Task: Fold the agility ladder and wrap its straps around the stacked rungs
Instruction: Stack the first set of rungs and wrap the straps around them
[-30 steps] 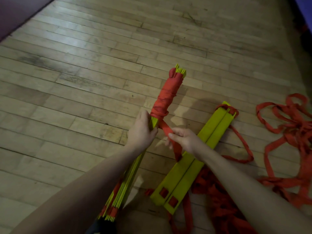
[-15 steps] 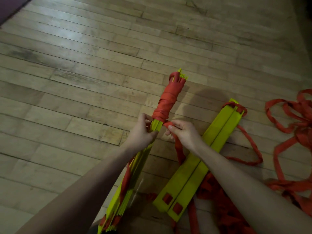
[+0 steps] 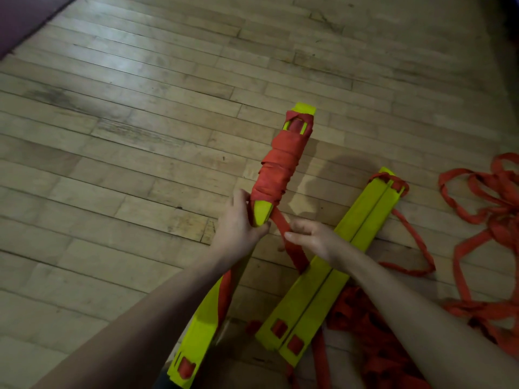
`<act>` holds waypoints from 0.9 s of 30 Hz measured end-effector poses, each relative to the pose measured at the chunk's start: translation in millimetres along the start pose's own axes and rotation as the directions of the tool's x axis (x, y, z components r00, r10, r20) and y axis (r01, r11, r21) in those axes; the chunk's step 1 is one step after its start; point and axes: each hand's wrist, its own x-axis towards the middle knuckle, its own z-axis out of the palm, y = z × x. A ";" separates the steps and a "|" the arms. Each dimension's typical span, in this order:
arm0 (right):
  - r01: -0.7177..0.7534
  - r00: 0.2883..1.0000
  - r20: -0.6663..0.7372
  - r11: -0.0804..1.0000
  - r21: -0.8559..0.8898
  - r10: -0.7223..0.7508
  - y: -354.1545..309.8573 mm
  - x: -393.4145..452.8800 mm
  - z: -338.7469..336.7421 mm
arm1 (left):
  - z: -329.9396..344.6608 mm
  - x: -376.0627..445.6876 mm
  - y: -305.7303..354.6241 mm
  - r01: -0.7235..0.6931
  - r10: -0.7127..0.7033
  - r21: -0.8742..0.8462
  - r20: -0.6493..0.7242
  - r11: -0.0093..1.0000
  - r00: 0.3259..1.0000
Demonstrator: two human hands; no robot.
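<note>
While your left hand (image 3: 238, 223) grips the stacked rungs (image 3: 280, 169) above the wooden floor (image 3: 140, 164) to steady them, your right hand (image 3: 311, 237) pinches the strap (image 3: 283, 228) taut for wrapping.

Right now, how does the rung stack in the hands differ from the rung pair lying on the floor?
The held stack has red strap wound around its far half; the floor pair is unwrapped, with strap only at its ends. The left hand grips the held stack while the right hand pinches its strap; no hand grips the floor pair. Both are yellow-green with red webbing.
</note>
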 end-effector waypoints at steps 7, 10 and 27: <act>0.087 0.994 -0.076 0.991 0.104 -0.079 -5.8 -13.3 -6.0 | -2.7 -1.6 12.7 0.078 -0.051 -0.103 0.250 0.992 0.967; 0.127 0.982 -0.159 0.974 0.187 -0.097 -16.9 -10.4 -5.2 | -6.3 -2.3 15.5 0.099 -0.076 -0.064 0.294 0.993 0.953; -0.036 0.994 -0.094 0.987 0.157 0.051 -15.5 -14.2 -6.9 | -6.0 -9.1 32.5 -0.050 0.086 -0.292 0.112 0.955 0.990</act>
